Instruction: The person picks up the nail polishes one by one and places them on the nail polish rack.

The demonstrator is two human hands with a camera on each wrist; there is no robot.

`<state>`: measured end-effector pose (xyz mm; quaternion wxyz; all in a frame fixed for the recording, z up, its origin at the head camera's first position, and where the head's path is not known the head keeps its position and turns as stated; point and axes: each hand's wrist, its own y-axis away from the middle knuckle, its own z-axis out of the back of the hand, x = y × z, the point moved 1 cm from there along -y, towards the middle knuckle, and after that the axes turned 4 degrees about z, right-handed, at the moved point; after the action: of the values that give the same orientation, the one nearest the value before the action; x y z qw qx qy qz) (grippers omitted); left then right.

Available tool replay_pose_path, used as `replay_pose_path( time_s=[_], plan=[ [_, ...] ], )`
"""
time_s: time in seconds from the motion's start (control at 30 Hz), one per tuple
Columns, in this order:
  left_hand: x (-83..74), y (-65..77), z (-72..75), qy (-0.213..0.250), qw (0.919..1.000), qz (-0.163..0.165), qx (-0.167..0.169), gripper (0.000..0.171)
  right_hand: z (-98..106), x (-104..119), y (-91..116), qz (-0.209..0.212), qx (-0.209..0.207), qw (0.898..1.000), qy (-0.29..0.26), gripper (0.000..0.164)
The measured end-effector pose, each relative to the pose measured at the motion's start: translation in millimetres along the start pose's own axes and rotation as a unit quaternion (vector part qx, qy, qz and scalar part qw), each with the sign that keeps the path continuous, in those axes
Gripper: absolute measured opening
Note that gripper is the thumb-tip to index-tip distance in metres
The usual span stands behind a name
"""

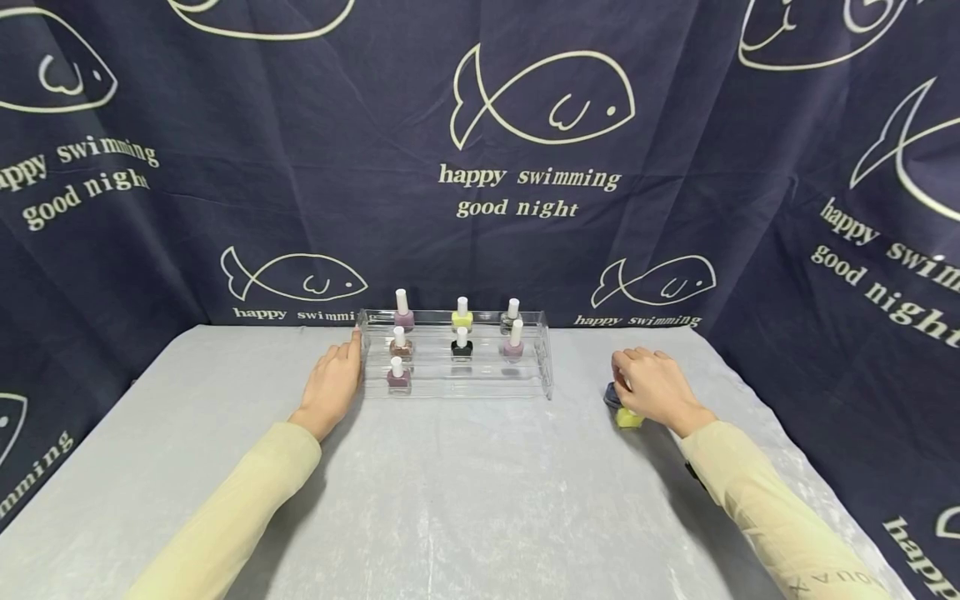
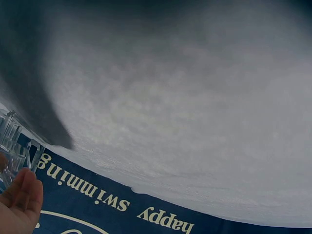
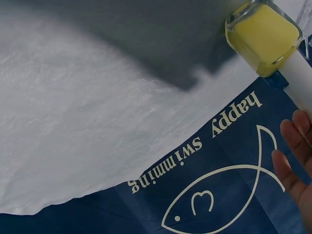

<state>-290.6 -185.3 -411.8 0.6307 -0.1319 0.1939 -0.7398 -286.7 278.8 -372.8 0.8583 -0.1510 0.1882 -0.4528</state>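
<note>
A clear tiered display rack [image 1: 487,387] stands at the back of the table, holding several nail polish bottles with white caps. My left hand [image 1: 330,383] holds the rack's left side; in the left wrist view, the fingers [image 2: 30,192] meet its clear plastic edge. To the right of the rack, my right hand [image 1: 652,383] grips a yellow nail polish bottle [image 3: 265,36] near its white cap [image 3: 298,75]. The bottle is tilted, its yellow base showing under the hand. Beside it is a dark blue bottle [image 1: 612,395], partly hidden by the hand.
The rack has bottles on three tiers: a mauve bottle [image 1: 399,381] at the front, a black bottle [image 1: 462,350] in the middle row, another yellow bottle [image 1: 462,319] at the back. A grey cloth covers the table [image 1: 450,500]. Behind it hangs a navy curtain [image 1: 375,167] with fish drawings.
</note>
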Motion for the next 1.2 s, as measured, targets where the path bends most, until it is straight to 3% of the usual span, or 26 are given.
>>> replay_pose_path(
  time_s=[0.6, 1.2],
  plan=[
    [0.5, -0.8, -1.0, 0.003, 1.0, 0.003, 0.005, 0.056, 9, 3, -10, 0.02, -0.019, 1.0, -0.006, 0.014],
    [-0.7, -0.1, 1.5, 0.003, 1.0, 0.001, 0.007, 0.056, 15, 20, -23, 0.052, -0.039, 0.998, 0.0, 0.012]
  ],
)
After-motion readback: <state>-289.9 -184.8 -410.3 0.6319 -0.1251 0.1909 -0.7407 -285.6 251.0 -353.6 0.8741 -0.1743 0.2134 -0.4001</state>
